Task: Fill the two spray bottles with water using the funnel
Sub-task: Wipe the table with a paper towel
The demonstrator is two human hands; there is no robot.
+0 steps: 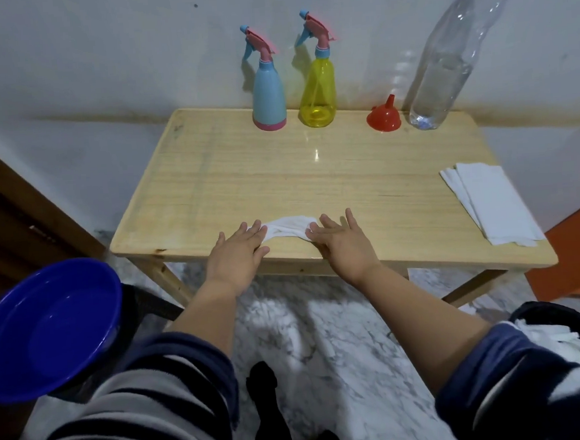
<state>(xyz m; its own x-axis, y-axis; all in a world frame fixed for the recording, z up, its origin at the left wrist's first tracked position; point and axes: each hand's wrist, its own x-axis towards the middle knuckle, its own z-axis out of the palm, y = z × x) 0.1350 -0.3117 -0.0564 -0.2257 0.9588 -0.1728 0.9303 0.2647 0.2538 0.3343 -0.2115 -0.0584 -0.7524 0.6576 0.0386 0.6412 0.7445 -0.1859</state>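
Both arms are stretched forward over the near edge of the wooden table (230, 176). The left hand (239, 245) and right hand (339, 238) are laid palm down, fingers straight and spread, clamped on nothing; a crumpled white tissue (287, 228) is pressed between them at its two ends. Toward 12 o'clock, the blue spray bottle (268, 94) and yellow spray bottle (318, 90) are stood upright side by side. Toward 1 o'clock, the red funnel (383, 116) is set mouth down beside the clear water bottle (442, 68). Folded tissues (490, 205) are seen at 3 o'clock.
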